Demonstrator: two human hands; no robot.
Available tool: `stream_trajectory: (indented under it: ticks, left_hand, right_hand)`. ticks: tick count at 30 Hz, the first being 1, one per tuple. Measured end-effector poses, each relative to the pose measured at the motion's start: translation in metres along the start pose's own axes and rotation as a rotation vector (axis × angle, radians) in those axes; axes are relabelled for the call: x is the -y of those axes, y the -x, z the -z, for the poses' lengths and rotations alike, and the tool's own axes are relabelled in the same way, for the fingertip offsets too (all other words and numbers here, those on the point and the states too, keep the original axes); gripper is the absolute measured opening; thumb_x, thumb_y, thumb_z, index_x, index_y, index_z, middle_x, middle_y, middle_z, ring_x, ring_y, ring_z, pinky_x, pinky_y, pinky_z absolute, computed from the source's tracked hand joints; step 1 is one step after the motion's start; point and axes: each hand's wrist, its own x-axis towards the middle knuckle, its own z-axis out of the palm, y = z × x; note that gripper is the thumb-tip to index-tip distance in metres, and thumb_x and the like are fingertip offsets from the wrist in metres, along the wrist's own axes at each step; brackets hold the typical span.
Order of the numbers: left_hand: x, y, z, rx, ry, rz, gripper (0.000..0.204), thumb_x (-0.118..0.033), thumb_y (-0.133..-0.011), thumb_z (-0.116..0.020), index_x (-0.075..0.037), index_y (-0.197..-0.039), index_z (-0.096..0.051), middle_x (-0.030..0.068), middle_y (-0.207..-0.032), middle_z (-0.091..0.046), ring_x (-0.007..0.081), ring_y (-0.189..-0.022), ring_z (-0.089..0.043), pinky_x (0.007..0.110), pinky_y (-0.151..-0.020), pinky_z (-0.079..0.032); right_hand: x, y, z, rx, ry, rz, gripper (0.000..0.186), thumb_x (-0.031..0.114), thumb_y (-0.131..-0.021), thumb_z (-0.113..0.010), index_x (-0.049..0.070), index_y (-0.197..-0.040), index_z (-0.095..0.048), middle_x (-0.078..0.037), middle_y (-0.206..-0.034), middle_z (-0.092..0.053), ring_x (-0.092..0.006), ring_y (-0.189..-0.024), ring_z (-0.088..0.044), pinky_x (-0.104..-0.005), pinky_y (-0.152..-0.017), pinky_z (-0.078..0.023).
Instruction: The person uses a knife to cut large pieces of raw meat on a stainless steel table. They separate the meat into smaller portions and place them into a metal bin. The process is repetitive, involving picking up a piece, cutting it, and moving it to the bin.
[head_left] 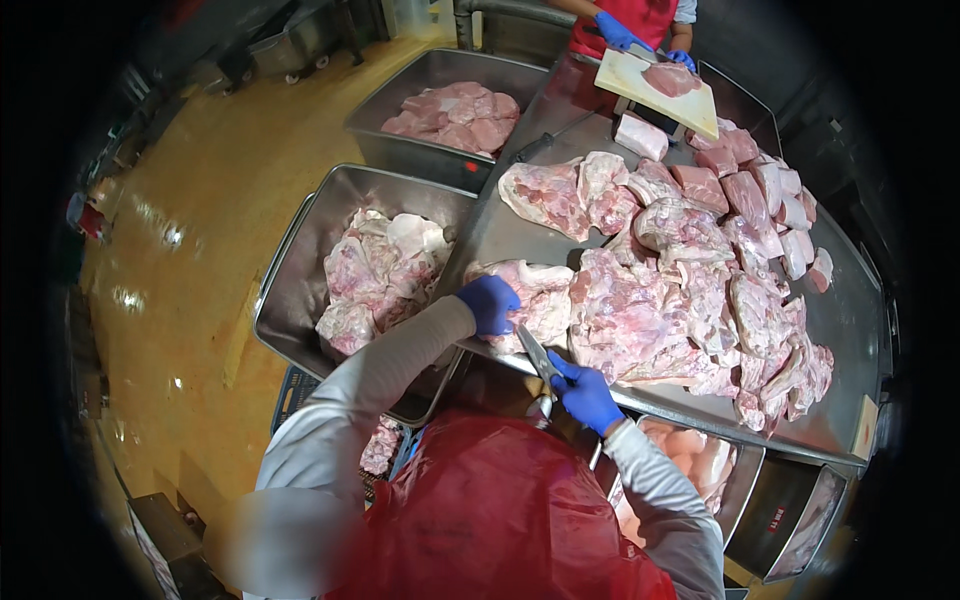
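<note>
My left hand (488, 305), in a blue glove, is closed on a pale, fatty meat piece (540, 290) at the steel table's front edge (640, 398). My right hand (585, 395), also gloved in blue, grips a knife (536, 350), its blade pointing up-left to that piece, close under my left hand. To the right of these lie large fatty slabs (625, 310), spread over the tabletop. My left fingertips are partly hidden against the meat.
Steel tubs of meat (290, 250) (410, 80) stand left of the table, another bin (745, 490) below it. Pink cuts (745, 200) pile at the right. A co-worker's gloved hands (622, 32) work with a knife at a white board (625, 85). Wet yellow floor (170, 300) spans the left.
</note>
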Motion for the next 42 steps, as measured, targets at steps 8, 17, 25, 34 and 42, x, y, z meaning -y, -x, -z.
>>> stream_trajectory:
  ticks: [8, 17, 25, 34, 42]
  left_hand:
    - [-0.019, -0.06, 0.051, 0.273, -0.054, 0.045, 0.036, -0.036, -0.072, -0.08, -0.01, -0.097, -0.08, 0.0174, -0.091, -0.076, 0.0368, -0.089, -0.072, 0.044, -0.085, -0.058]
    - [-0.061, -0.09, 0.066, 0.41, -0.151, -0.061, 0.045, -0.028, -0.071, -0.081, -0.005, -0.109, -0.075, 0.0145, -0.091, -0.076, 0.0358, -0.084, -0.072, 0.045, -0.077, -0.057]
    - [-0.031, -0.041, 0.051, -0.01, 0.157, 0.141, 0.04, -0.035, -0.066, -0.082, -0.008, -0.096, -0.08, 0.0165, -0.095, -0.077, 0.0355, -0.085, -0.074, 0.042, -0.083, -0.059]
    - [-0.077, 0.045, 0.124, -0.712, 0.423, 0.171, 0.029, -0.015, -0.073, -0.074, -0.01, -0.102, -0.08, 0.0141, -0.094, -0.077, 0.0304, -0.08, -0.071, 0.037, -0.073, -0.056]
    - [-0.063, 0.38, -0.129, -1.584, 0.482, 1.377, 0.037, 0.002, -0.088, -0.075, 0.006, -0.124, -0.068, 0.0099, -0.123, -0.072, 0.0157, -0.11, -0.065, 0.032, -0.095, -0.053]
  right_hand:
    - [0.018, -0.031, -0.001, 0.127, -0.589, -0.135, 0.045, 0.003, -0.103, -0.059, 0.01, -0.148, -0.06, -0.001, -0.076, -0.062, -0.0079, -0.049, -0.047, -0.0255, -0.045, -0.042]
    - [0.048, -0.056, -0.001, 0.229, -0.673, -0.146, 0.019, 0.015, -0.105, -0.061, 0.008, -0.122, -0.068, -0.001, -0.074, -0.058, -0.0089, -0.051, -0.049, -0.0264, -0.044, -0.04]
    - [0.035, -0.003, 0.01, 0.273, -0.165, -0.165, 0.052, 0.006, -0.103, -0.059, 0.021, -0.153, -0.055, 0.001, -0.074, -0.062, -0.0078, -0.054, -0.054, -0.0274, -0.051, -0.048]
    - [0.042, -0.054, -0.05, 0.343, 0.201, 0.407, 0.045, 0.009, -0.1, -0.062, 0.014, -0.145, -0.062, -0.011, -0.092, -0.075, -0.0117, -0.077, -0.064, -0.0334, -0.074, -0.055]
    - [-0.05, 0.001, 0.064, -0.092, -0.029, 0.082, 0.048, 0.005, -0.101, -0.063, 0.009, -0.148, -0.058, -0.017, -0.125, -0.074, -0.0139, -0.105, -0.068, -0.0333, -0.092, -0.054]
